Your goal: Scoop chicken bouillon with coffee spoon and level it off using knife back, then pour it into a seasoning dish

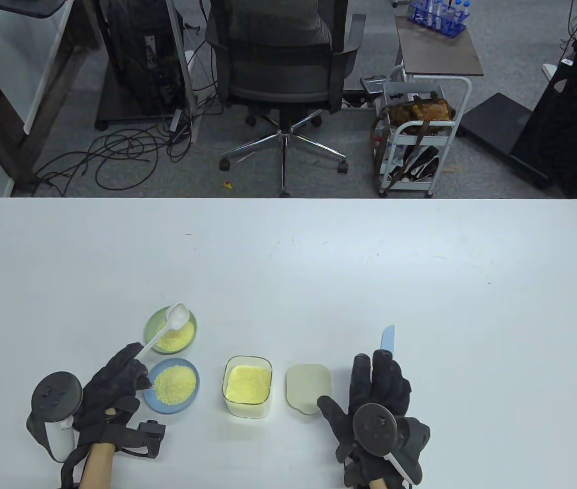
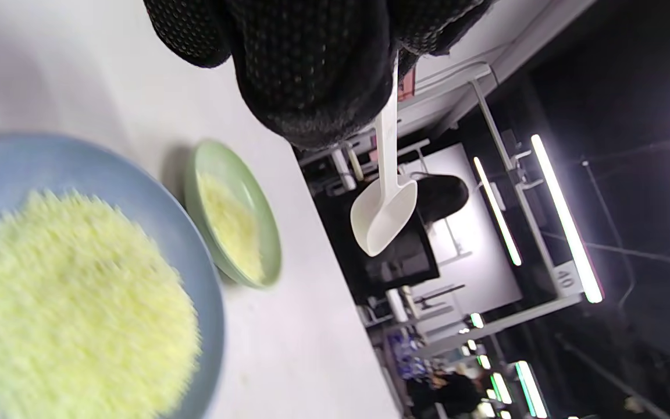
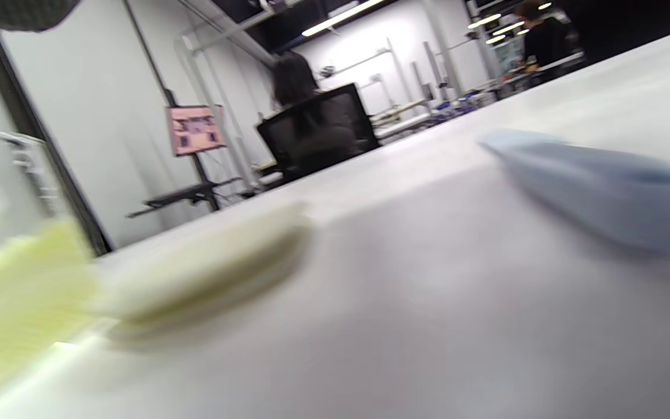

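Smooth white plastic spoon (image 1: 166,331), grainy yellow powder (image 1: 175,385), seemingly matt table (image 1: 319,265).

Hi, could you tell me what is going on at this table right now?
A person in sensor gloves is portioning chicken bouillon. The left hand holds a white coffee spoon, bowl empty, above the green dish, which holds powder, as does the blue dish. The right hand rests flat over the blue knife beside the open container and its lid.

Container (image 1: 248,386), lid (image 1: 308,388) between hands; far table (image 1: 319,244) open.
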A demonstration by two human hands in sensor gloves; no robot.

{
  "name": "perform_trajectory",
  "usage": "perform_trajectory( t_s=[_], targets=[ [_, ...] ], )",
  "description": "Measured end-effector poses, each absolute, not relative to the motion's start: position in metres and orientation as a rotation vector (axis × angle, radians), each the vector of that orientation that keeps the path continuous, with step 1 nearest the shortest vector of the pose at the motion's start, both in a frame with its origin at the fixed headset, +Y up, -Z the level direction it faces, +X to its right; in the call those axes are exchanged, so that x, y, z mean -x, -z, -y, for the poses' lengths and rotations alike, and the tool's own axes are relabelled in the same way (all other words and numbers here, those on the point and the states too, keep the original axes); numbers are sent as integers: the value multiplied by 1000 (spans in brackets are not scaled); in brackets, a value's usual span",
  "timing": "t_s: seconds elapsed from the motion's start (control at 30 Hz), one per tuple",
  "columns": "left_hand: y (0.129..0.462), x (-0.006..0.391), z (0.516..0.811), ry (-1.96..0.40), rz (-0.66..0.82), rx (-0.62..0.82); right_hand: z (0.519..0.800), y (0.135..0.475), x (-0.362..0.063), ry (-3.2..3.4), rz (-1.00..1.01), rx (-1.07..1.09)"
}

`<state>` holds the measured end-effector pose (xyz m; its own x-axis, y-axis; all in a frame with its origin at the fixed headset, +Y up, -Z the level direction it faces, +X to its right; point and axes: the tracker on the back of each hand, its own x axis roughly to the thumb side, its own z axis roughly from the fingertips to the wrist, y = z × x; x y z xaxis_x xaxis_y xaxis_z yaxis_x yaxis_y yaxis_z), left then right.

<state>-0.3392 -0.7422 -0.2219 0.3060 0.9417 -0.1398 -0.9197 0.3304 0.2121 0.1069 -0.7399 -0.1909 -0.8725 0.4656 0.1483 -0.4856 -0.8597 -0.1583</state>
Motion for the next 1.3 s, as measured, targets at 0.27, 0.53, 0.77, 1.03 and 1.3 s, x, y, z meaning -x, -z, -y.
perform_trajectory(
  t_s=[0.27, 0.53, 0.77, 1.03, 1.3],
  targets=[
    [223, 343, 747, -1407, -213, -12, 694, 200, -14, -2572, 199, -494],
    [222, 343, 745, -1438, -164, 23, 712, 233, 27, -2607, -316, -509],
    [223, 338, 740, -1487, -60, 93, 736, 241, 29, -2606, -394, -462],
    [224, 323, 733, -1414, 90, 252, 742, 244, 25, -2540, -361, -451],
    [223, 316, 726, -1321, 120, 236, 746, 242, 22, -2479, -329, -446]
  ],
)
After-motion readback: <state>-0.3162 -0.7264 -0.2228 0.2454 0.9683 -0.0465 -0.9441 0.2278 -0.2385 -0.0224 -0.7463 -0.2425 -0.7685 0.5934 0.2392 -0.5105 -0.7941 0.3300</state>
